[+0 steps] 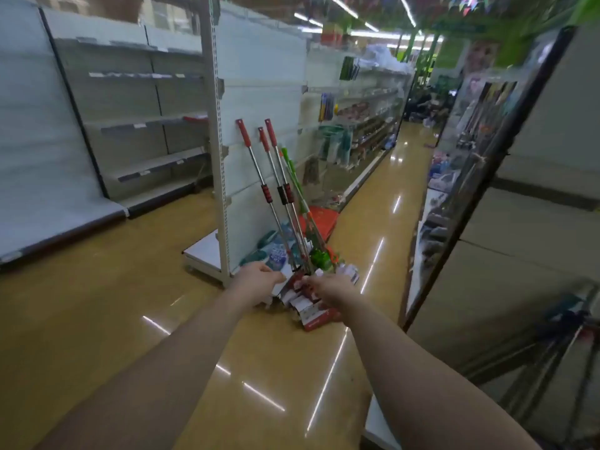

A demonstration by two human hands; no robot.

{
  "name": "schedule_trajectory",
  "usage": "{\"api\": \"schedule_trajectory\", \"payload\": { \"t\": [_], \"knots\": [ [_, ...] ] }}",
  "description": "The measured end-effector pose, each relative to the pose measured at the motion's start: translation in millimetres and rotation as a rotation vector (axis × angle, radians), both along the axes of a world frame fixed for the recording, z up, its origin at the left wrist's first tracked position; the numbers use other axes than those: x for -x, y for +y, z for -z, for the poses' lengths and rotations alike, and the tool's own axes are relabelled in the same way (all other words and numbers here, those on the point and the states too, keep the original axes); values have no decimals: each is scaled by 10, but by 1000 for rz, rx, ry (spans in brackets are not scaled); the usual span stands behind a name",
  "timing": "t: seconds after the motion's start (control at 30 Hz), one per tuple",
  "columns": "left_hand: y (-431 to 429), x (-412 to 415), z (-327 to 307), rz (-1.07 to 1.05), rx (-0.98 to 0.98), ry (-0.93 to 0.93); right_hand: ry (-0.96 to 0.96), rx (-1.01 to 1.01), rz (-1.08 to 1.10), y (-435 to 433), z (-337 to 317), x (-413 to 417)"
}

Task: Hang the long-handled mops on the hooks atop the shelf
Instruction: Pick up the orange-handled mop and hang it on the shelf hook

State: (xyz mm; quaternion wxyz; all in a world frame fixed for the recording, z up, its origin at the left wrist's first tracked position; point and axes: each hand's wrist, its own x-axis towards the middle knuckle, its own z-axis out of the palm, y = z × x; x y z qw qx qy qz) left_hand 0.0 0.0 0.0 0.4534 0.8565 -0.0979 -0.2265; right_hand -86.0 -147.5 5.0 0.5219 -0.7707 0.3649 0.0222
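So here's the view: both bare arms stretched out and down toward a bundle of mops propped at the end of an aisle. Three long-handled mops with steel shafts and red grips (282, 194) lean tilted against the white slotted end panel of the shelf (256, 102), handle tips up on the panel. A mop with a green handle (293, 172) leans right in with them. Their heads, in red-and-white card packaging (308, 308), sit on the glossy yellow-brown floor (130, 303), fanned out toward the camera.

The left hand (256, 280) is just beside the packaged heads on their left side, knuckles up. The fingers look a bit curled, but it's too blurry to say whether they hold anything. The right hand (328, 287) is right at the heads too, fingertips against the red bit where the shafts come down. Might be a pinch, honestly can't tell.

Behind the shafts, some blue and teal packets (276, 251) sit on the panel's low base shelf, and a flat orange-red plastic thing (321, 219) leans nearby. Pale grey shelving (136, 125) stands off to the left, and stocked shelves (363, 125) run down the aisle.
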Motion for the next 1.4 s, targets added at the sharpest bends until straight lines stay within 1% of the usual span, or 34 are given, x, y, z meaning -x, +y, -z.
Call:
{"api": "schedule_trajectory", "payload": {
  "t": [0.17,0.27,0.43,0.67,0.8,1.0,1.13,1.23,1.4],
  "knots": [
    [304,-765,46,-47,100,95,-23,-94,112,150,42,-699],
    [370,-1154,64,-93,153,123,-54,-108,173,183,-41,-1061],
    [261,-1612,92,-91,171,149,-86,-129,227,163,-95,-1476],
    [-185,-1971,160,-69,121,159,-18,-152,199,-228,142,-1939],
    [-556,-2156,199,-90,80,163,25,-158,173,-628,235,-2225],
    [-1399,-2454,172,-140,72,114,-26,-190,124,-1574,351,-2699],
    [-2030,-2565,136,-155,38,110,7,-212,91,-2263,312,-2874],
    [-2487,-2683,105,-150,49,100,-23,-245,89,-2744,278,-3030],
    [-3142,-2944,130,-142,8,108,-11,-226,92,-3409,248,-3152]
  ]
}}
